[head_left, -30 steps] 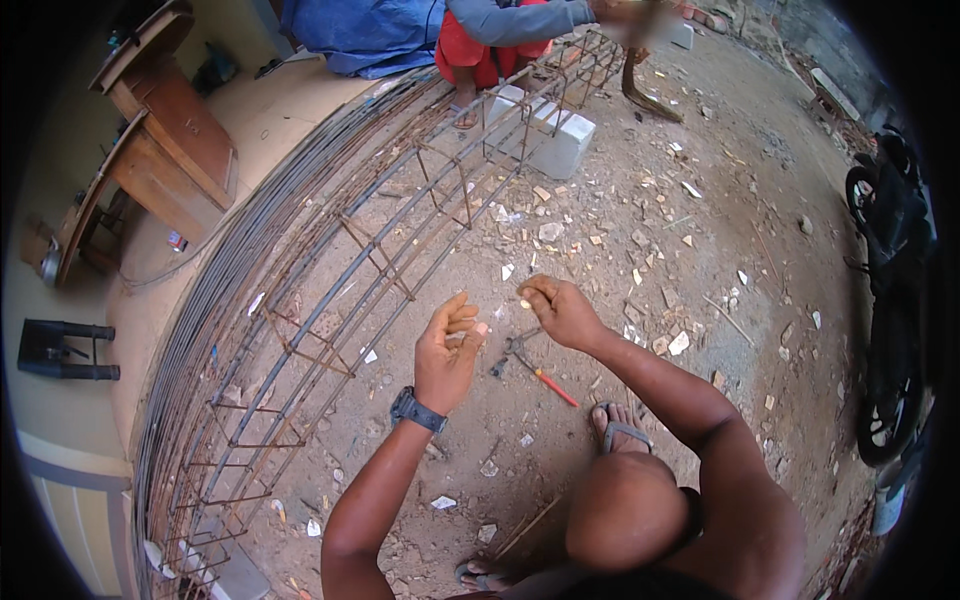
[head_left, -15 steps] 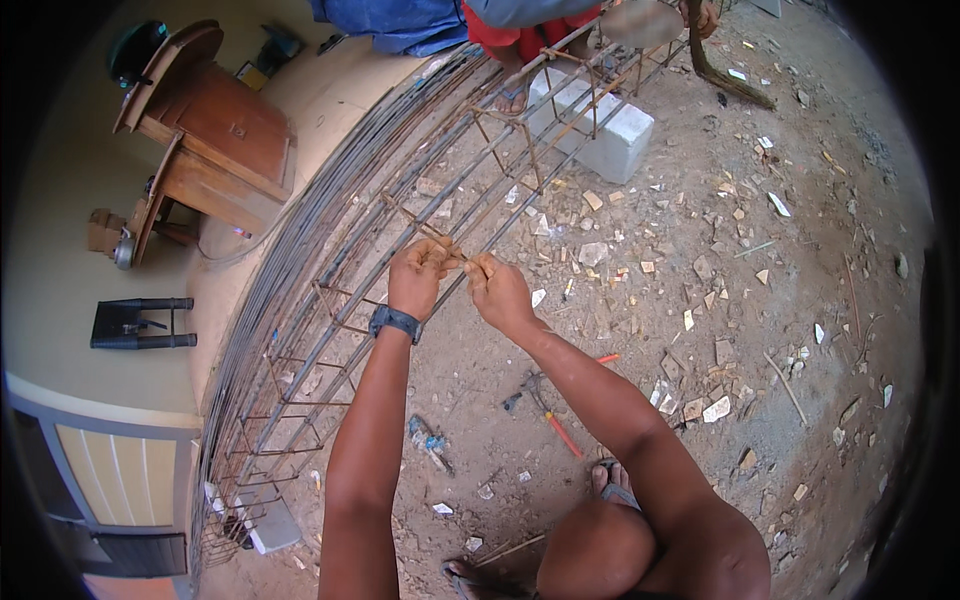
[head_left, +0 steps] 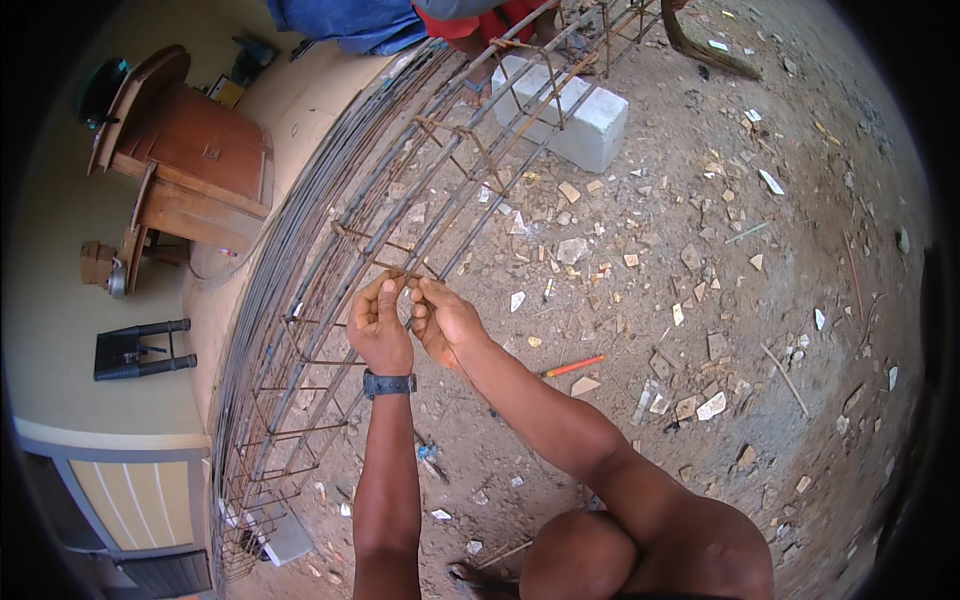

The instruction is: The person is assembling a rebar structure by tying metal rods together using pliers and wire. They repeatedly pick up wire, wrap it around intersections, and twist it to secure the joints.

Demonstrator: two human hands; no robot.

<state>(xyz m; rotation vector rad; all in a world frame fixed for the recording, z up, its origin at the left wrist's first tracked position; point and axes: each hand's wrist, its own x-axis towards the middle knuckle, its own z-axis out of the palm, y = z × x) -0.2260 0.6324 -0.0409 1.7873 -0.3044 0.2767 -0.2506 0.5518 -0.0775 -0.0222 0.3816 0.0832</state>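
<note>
A long cage of steel reinforcing bars (head_left: 478, 215) with square stirrups runs diagonally from the lower left to the top. My left hand (head_left: 380, 325), with a dark watch (head_left: 389, 384) on its wrist, pinches at the corner of a stirrup (head_left: 365, 240); its fingers cover whatever they hold. Beside it, nearly touching, my right hand (head_left: 445, 318) is closed, palm partly turned up. A thin dark wire (head_left: 478, 390) appears to trail from it along the underside of my forearm.
A pale block (head_left: 590, 125) props up the cage's far part, where another person's legs (head_left: 470, 50) show. Loose bars (head_left: 300, 190) lie along the left. An orange tool handle (head_left: 577, 366) and broken tile pieces (head_left: 712, 406) lie on the dirt; wooden furniture (head_left: 195, 150) stands left.
My view has shifted and turned slightly. Both hands have drawn closer together and a little toward me, and my right hand has rolled palm up. My forearm now hides most of the orange-handled tool.
</note>
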